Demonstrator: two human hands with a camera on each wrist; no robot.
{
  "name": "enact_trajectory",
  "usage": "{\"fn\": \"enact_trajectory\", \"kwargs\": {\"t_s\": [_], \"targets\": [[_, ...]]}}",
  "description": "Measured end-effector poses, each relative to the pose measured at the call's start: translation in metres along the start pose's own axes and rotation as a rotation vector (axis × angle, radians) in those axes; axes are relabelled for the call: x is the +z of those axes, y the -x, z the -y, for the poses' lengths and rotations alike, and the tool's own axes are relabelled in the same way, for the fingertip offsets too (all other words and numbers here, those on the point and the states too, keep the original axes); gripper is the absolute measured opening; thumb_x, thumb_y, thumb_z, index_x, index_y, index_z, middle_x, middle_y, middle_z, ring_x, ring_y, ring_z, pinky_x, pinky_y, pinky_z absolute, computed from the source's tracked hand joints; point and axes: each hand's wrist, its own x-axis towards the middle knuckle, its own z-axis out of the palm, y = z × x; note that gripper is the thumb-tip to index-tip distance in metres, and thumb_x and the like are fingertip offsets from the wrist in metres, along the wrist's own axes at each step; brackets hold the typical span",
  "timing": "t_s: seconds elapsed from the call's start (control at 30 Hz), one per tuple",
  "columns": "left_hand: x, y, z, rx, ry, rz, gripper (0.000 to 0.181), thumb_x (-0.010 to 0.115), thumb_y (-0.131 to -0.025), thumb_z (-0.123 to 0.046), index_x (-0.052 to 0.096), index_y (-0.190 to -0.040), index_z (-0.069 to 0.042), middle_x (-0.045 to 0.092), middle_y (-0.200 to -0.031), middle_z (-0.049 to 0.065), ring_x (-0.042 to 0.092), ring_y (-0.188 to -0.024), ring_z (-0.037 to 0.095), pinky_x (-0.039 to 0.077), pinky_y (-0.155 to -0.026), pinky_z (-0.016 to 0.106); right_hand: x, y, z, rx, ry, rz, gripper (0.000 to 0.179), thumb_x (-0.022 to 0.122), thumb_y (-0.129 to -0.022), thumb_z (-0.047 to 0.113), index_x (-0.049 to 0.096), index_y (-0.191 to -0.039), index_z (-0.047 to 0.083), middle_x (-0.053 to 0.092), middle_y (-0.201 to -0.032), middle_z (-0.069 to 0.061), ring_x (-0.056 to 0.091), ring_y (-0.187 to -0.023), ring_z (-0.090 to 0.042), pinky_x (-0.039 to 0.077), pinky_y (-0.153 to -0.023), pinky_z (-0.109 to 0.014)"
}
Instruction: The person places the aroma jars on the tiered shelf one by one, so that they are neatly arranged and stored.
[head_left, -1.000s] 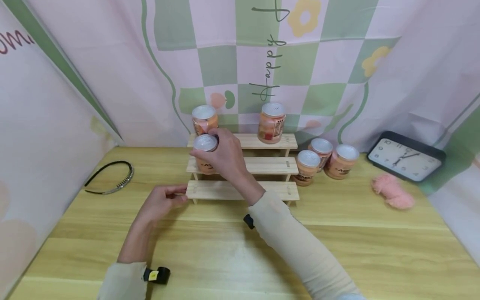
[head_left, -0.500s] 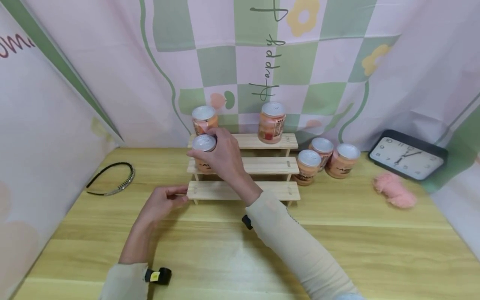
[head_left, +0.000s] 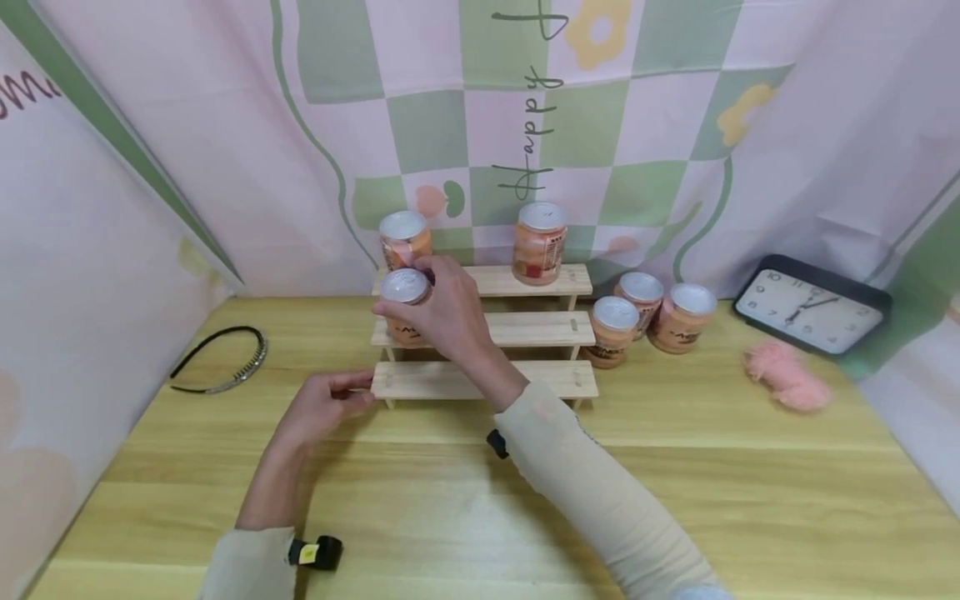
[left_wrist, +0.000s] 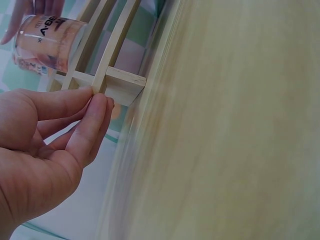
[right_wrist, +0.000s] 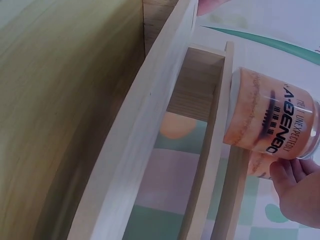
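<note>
An orange-labelled can with a silver lid stands upright at the left end of the middle tier of a small three-tier wooden stand. My right hand grips it near the top, thumb and fingers on opposite sides. Dark "A-BENBO" lettering shows on that can in the right wrist view. At the left end of the lowest tier, my left hand pinches the board's edge between thumb and fingers, seen closely in the left wrist view. Two similar cans, a left one and a right one, stand on the top tier.
Several more cans cluster on the table just right of the stand. Farther right are a black-framed clock and a fluffy pink item. A black headband lies at the left. A patterned curtain hangs behind.
The can under my right hand has shifted very slightly left on the middle tier. My left hand keeps its pinch on the lowest board. The head view has moved slightly.
</note>
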Motion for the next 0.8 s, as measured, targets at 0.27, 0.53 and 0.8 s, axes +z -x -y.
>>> {"fn": "enact_trajectory", "kwargs": {"t_s": [0.27,0.53,0.8], "targets": [[-0.001,0.000,0.000,-0.029,-0.010,-0.004,0.041,0.067,-0.098,-0.006,0.059,-0.137,0.005,0.067,-0.127,0.020,0.063,-0.107,0.027,0.052,-0.085,0.035,-0.014,0.002,0.000,0.000,-0.068,0.020,0.065,0.089,-0.076,0.046,0.064,-0.121,0.006,0.066,-0.115,-0.006,0.063,-0.098,-0.022,0.053,-0.075,-0.028],[0.000,-0.001,0.000,-0.033,0.007,0.002,0.043,0.066,-0.098,-0.006,0.057,-0.138,0.006,0.066,-0.127,0.021,0.064,-0.107,0.028,0.054,-0.085,0.034,-0.034,0.006,-0.006,-0.012,-0.126,0.003,0.060,0.087,-0.082,0.031,0.064,-0.127,-0.001,0.066,-0.126,-0.016,0.061,-0.118,-0.032,0.050,-0.099,-0.043],[0.001,0.001,-0.002,-0.033,0.022,-0.002,0.041,0.066,-0.097,-0.004,0.059,-0.137,0.005,0.066,-0.126,0.020,0.063,-0.106,0.027,0.054,-0.084,0.033,-0.053,0.014,-0.015,-0.025,-0.161,-0.043,0.055,0.087,-0.083,0.023,0.063,-0.126,-0.002,0.065,-0.125,-0.018,0.061,-0.117,-0.029,0.050,-0.100,-0.036]]}}
